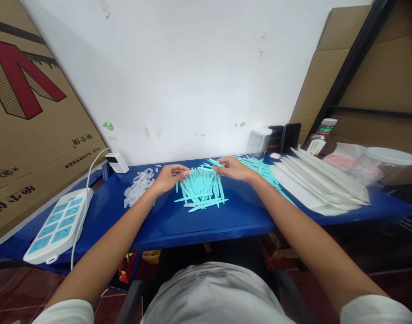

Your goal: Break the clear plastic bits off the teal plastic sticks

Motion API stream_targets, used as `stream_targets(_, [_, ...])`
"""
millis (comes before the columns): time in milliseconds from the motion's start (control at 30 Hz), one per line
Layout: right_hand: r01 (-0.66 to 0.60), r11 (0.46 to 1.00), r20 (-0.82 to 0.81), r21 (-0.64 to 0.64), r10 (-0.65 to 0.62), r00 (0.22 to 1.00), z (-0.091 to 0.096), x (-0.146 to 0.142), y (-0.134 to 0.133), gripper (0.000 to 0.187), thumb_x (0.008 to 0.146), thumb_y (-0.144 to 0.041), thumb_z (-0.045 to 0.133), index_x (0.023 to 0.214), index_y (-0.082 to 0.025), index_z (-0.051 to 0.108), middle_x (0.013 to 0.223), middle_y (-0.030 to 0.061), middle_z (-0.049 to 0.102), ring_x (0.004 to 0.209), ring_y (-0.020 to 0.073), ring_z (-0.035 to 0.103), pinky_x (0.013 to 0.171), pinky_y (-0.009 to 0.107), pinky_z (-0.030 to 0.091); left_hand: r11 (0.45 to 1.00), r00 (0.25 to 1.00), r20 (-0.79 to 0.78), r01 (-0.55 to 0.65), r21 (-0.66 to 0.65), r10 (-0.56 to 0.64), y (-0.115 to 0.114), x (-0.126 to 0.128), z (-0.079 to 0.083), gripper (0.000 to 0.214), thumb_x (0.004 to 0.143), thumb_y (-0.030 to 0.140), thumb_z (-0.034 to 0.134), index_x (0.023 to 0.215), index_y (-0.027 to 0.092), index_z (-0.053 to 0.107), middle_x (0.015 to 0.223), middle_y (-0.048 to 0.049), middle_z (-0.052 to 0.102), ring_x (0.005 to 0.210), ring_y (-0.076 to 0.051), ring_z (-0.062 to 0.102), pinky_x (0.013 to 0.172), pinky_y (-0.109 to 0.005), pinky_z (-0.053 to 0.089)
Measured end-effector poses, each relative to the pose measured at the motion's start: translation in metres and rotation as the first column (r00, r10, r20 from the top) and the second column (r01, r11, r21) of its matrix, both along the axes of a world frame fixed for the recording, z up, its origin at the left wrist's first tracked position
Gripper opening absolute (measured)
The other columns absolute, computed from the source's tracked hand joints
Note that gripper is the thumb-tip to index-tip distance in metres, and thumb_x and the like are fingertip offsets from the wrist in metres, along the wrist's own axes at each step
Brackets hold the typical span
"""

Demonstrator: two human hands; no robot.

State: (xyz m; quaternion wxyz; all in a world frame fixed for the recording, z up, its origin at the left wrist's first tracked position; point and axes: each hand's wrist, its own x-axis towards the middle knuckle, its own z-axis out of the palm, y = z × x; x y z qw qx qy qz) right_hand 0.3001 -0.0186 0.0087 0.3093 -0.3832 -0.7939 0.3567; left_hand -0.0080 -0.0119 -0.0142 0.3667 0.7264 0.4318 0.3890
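While left hand (170, 176) rests half-curled on teal sticks (201, 191) (hold unclear), right hand (233, 168) pinching one stick (215, 162), red-V carton (26, 112) beside.

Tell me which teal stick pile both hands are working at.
The middle pile, lying between the left hand and the right hand. The other teal pile lies farther right, past the right wrist, beside the white sleeves.
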Motion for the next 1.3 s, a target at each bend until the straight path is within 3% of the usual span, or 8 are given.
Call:
stream_targets(333, [-0.036,0.998,0.020,-0.046,0.037,0.999,0.002,-0.006,-0.003,0.043,0.091,-0.060,0.062,0.079,-0.020,0.052,0.071,0.0023,0.068,0.053,0.0101,0.039,0.051,0.027,0.025,0.998,0.997,0.051,-0.060,0.008,0.060,-0.001,0.002,-0.001,0.052,0.076,0.055,0.082,0.107,0.013,0.079,0.100,-0.0154,0.080,0.086,-0.024,0.074,0.067,-0.031,0.057])
stream_targets(533, [-0.049,0.989,-0.016,-0.142,0.047,0.999,0.004,-0.007,-0.004,0.043,0.088,-0.060,0.065,0.090,-0.017,0.063,0.073,0.0019,0.067,0.048,0.0078,0.032,0.046,0.027,0.021,0.991,0.995,0.081,-0.066,0.115,0.057,-0.001,0.003,-0.001,0.044,0.077,0.051,0.083,0.101,0.014,0.082,0.092,-0.0115,0.080,0.073,-0.019,0.069,0.065,-0.030,0.056])
stream_targets(733, [-0.083,0.974,-0.089,-0.209,0.066,0.994,0.004,-0.007,-0.004,0.043,0.083,-0.058,0.071,0.096,-0.016,0.068,0.072,0.0009,0.065,0.046,0.0067,0.032,0.044,0.026,0.021,0.985,0.996,0.061,-0.077,0.154,0.068,0.000,0.002,-0.002,0.041,0.076,0.049,0.084,0.099,0.016,0.084,0.091,-0.0109,0.080,0.069,-0.018,0.067,0.065,-0.031,0.055])
stream_targets(967, [-0.128,0.964,-0.102,-0.234,0.107,0.989,0.002,-0.011,-0.006,0.045,0.083,-0.058,0.073,0.097,-0.016,0.068,0.071,0.0011,0.066,0.047,0.0064,0.032,0.044,0.025,0.021,0.978,0.997,0.044,-0.070,0.195,0.062,-0.005,0.007,0.000,0.037,0.073,0.047,0.086,0.095,0.017,0.084,0.097,-0.0114,0.081,0.088,-0.026,0.073,0.075,-0.035,0.057])
stream_targets(1200, [-0.123,0.979,-0.089,-0.162,0.109,0.990,-0.009,-0.024,-0.006,0.042,0.084,-0.057,0.072,0.095,-0.017,0.069,0.076,0.0027,0.069,0.051,0.0083,0.036,0.048,0.024,0.026,0.978,0.999,0.024,-0.044,0.205,0.040,-0.011,0.018,-0.003,0.038,0.073,0.048,0.086,0.093,0.016,0.084,0.093,-0.0118,0.081,0.087,-0.027,0.074,0.077,-0.037,0.058])
stream_targets(1300, [-0.059,0.989,-0.128,-0.134,0.042,0.991,-0.013,-0.026,-0.002,0.041,0.085,-0.056,0.070,0.096,-0.017,0.068,0.077,0.0027,0.069,0.051,0.0079,0.035,0.049,0.025,0.027,0.970,0.998,-0.033,-0.044,0.241,0.053,-0.003,0.012,-0.003,0.046,0.079,0.049,0.081,0.111,0.016,0.079,0.112,-0.0139,0.078,0.100,-0.028,0.073,0.083,-0.037,0.059])
